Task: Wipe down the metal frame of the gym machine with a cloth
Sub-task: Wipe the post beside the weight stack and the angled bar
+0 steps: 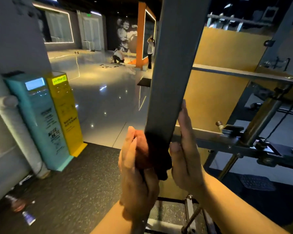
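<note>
both hands were up at the grey metal post of the gym machine, 1 on each side. my left hand cupped the bunched cloth, reddish with a dark part, and pressed it against the post's left side low down; my thumb was hidden. my right hand was released, fingers straight and together, lying flat along the post's right edge and holding nothing. behind the post a yellow panel sat inside the frame, crossed by a grey crossbar. to my left a teal kiosk and a yellow kiosk stood side by side. far across the glossy floor 1 crouching person and 1 standing person were in view.
</note>
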`<move>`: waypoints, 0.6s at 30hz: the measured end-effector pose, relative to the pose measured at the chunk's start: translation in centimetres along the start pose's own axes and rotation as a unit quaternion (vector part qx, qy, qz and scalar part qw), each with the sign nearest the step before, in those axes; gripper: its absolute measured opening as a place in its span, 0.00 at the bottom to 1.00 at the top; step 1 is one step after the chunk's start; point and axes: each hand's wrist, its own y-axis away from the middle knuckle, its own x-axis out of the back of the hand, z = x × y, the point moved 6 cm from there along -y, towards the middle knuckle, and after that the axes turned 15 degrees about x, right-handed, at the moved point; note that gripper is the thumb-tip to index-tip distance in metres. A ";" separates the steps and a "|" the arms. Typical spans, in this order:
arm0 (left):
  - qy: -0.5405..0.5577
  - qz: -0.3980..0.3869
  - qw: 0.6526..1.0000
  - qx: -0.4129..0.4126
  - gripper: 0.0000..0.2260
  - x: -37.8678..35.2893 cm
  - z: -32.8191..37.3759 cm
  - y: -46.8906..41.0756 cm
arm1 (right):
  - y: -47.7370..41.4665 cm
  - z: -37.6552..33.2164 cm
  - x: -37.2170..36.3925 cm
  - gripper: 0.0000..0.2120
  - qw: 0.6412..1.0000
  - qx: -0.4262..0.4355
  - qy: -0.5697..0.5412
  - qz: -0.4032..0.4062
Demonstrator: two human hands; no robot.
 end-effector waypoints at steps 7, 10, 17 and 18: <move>-0.028 0.001 0.999 -0.025 0.27 -1.0 6.3 -3.5 | -1.9 2.0 -0.8 0.27 1.000 -0.004 -0.021 0.003; -0.025 0.031 0.999 -0.021 0.23 -1.3 4.8 -2.1 | -1.7 2.3 -0.8 0.25 0.999 -0.013 -0.029 -0.021; -0.095 0.042 0.993 0.055 0.22 -1.5 -3.7 7.9 | -1.9 1.9 -1.5 0.23 0.998 -0.016 -0.061 0.001; -0.107 0.043 0.991 0.067 0.20 -1.6 -4.1 8.9 | -1.8 1.8 -1.5 0.24 0.998 -0.014 -0.057 0.003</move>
